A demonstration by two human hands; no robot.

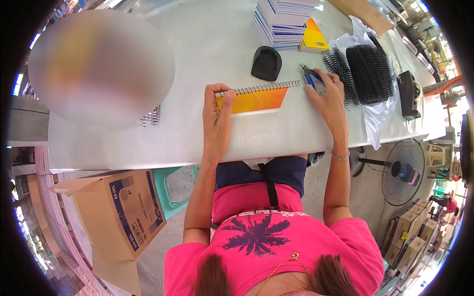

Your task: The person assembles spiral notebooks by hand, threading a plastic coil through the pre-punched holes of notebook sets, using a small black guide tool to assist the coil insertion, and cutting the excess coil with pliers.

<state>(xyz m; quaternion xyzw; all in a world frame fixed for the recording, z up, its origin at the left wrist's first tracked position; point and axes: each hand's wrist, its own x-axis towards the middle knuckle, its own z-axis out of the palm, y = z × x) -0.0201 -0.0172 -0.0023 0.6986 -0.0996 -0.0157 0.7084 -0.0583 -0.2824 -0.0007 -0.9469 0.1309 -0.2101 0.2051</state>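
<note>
My left hand [216,118] is closed on the left end of a yellow-orange notebook [259,100], its thumb lying over the cover. Along the notebook's far edge runs a thin wire spiral [269,87], and its loose end sticks out past the right corner. To the right, my right hand [331,101] has its thumb and fingers around the blue handles of a small pair of pliers [309,78]. The pliers' jaws point away from me, toward the upper left. A black rounded pad [266,63] lies just beyond the notebook.
A bundle of black spiral coils [368,74] rests on white wrapping at the right, beside a black desktop device [410,96]. Stacked books [281,22] and a yellow booklet [313,37] stand at the back. An open cardboard box [111,212] and a fan [402,170] flank me below.
</note>
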